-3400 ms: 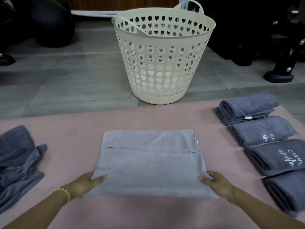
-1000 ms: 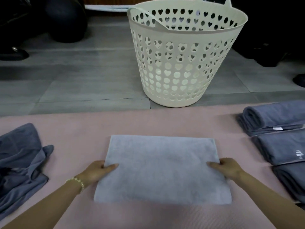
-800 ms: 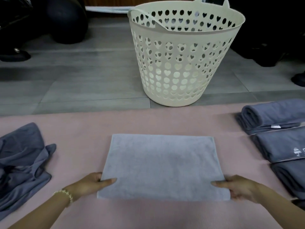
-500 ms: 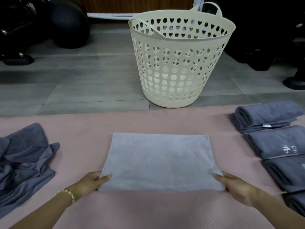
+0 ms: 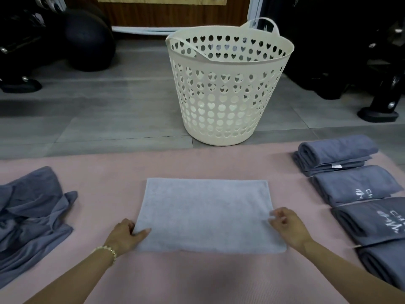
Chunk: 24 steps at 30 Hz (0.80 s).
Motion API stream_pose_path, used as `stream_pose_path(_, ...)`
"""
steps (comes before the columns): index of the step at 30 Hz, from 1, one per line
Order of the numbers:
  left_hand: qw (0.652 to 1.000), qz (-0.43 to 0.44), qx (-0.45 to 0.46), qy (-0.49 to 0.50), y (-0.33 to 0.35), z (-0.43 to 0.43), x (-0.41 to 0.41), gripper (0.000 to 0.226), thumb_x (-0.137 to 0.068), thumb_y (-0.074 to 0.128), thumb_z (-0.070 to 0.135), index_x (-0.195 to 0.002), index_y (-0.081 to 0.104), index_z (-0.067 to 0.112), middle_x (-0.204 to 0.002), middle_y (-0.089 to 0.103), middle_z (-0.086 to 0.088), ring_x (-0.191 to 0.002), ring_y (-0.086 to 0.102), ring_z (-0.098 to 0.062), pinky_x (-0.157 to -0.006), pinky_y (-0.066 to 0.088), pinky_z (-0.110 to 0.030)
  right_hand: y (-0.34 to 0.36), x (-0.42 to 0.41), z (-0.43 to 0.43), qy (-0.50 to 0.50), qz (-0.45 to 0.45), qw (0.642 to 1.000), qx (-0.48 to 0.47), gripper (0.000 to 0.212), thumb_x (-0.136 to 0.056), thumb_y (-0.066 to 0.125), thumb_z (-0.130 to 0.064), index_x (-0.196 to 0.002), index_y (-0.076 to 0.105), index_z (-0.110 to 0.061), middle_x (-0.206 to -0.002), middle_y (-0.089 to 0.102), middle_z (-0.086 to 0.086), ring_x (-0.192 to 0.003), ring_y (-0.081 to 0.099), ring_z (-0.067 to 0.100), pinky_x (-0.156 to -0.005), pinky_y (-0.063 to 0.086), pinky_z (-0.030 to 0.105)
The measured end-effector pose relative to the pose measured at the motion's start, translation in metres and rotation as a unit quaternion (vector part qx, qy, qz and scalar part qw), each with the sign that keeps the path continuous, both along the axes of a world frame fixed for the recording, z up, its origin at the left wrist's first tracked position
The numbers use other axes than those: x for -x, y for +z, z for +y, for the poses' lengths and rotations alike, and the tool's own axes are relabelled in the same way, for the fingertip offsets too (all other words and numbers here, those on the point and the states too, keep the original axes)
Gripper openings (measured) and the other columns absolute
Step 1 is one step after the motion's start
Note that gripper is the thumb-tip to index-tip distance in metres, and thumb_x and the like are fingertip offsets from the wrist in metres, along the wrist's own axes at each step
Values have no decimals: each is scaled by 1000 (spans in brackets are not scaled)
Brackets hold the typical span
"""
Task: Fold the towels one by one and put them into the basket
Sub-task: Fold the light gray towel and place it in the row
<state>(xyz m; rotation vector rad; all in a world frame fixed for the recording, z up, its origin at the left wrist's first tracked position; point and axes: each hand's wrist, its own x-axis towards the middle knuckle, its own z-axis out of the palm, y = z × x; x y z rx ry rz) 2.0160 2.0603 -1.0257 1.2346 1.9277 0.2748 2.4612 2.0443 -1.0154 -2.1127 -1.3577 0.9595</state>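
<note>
Grey towel (image 5: 206, 213) flat on mat (image 5: 197, 279), just short of basket (image 5: 225, 95). Left hand (image 5: 126, 234) pinches its left edge; right hand (image 5: 287, 224) pinches its right edge. Judged soft, light, limp: grip at side edges.

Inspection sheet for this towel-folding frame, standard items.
Surface: pink mat on grey tiled floor.
Job's things: light grey towel folded flat mid-mat; cream basket upright on the floor beyond the mat, contents hidden; four folded dark towels in a row at right; crumpled dark towels at left.
Clutter: nothing seen.
Grippers: left hand grips the towel's near-left edge; right hand pinches its right edge.
Cables: nothing seen.
Surroundings: black ball and dark gym equipment behind.
</note>
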Motion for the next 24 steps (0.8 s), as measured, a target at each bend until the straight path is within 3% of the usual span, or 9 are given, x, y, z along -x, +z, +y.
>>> stream_pose_path(3,999,-26,43,-4,-8,5,2,85,-48,69,71,-106,60,10,-99,67,-3,-85,65,-19,-66,50,-27,5,33,1,157,-82,984,-20,38,-78,63,-54,-108,60,-31,-123,51,-7,-117,50,13,-104,35,23)
stream_pose_path(5,998,-21,66,-14,-8,6,-2,81,-59,78,58,-116,55,5,-112,64,-7,-92,61,-21,-75,48,-28,-2,55,-2,267,-121,956,-1,96,-61,24,-93,-133,48,-33,-146,34,-6,-138,30,11,-115,20,22)
stream_pose_path(6,997,-32,68,-9,-6,5,-7,73,-65,81,47,-117,56,3,-114,64,-9,-91,60,-21,-75,47,-27,-10,62,-4,317,-142,938,16,108,-57,5,-96,-141,37,-37,-154,20,-7,-143,17,11,-118,13,25)
stream_pose_path(9,980,-171,93,39,5,-3,-11,71,-55,87,34,-112,63,0,-106,70,-12,-87,67,-22,-68,52,-24,-14,77,-12,407,-159,895,86,99,-59,-3,-84,-147,12,-43,-155,-12,-18,-145,-14,10,-118,-7,29)
stream_pose_path(12,931,-337,101,98,23,-1,-14,68,-63,85,31,-120,60,3,-104,72,-8,-95,68,-24,-77,55,-30,-10,79,-12,410,-156,892,111,96,-60,0,-82,-147,14,-44,-154,-11,-19,-145,-14,9,-118,-8,29)
stream_pose_path(15,901,-410,55,131,50,19,-39,39,-87,64,22,-124,58,13,-104,72,-2,-91,67,-18,-71,54,-28,10,86,1,314,-39,941,119,83,-71,17,-77,-139,39,-35,-151,26,-12,-143,18,10,-116,10,22)
stream_pose_path(18,890,-454,0,51,83,35,-94,36,-90,58,14,-125,54,21,-115,68,-6,-93,66,-21,-67,54,-27,32,86,21,143,161,973,90,51,-93,31,-54,-126,53,-22,-130,50,-8,-120,45,7,-105,27,20)
stream_pose_path(22,918,-381,-17,-110,92,36,-188,60,-90,61,7,-143,35,16,-133,49,2,-120,50,-14,-93,46,-21,36,57,38,-49,356,925,122,56,-98,23,-53,-115,59,-14,-116,64,9,-106,60,27,-89,47,37)
stream_pose_path(24,919,-353,-2,-178,82,35,-219,46,-96,52,14,-140,39,13,-113,56,3,-99,56,-4,-73,45,-8,29,40,39,-123,444,875,148,67,-96,20,-60,-111,61,-9,-109,67,15,-100,63,31,-82,50,40)
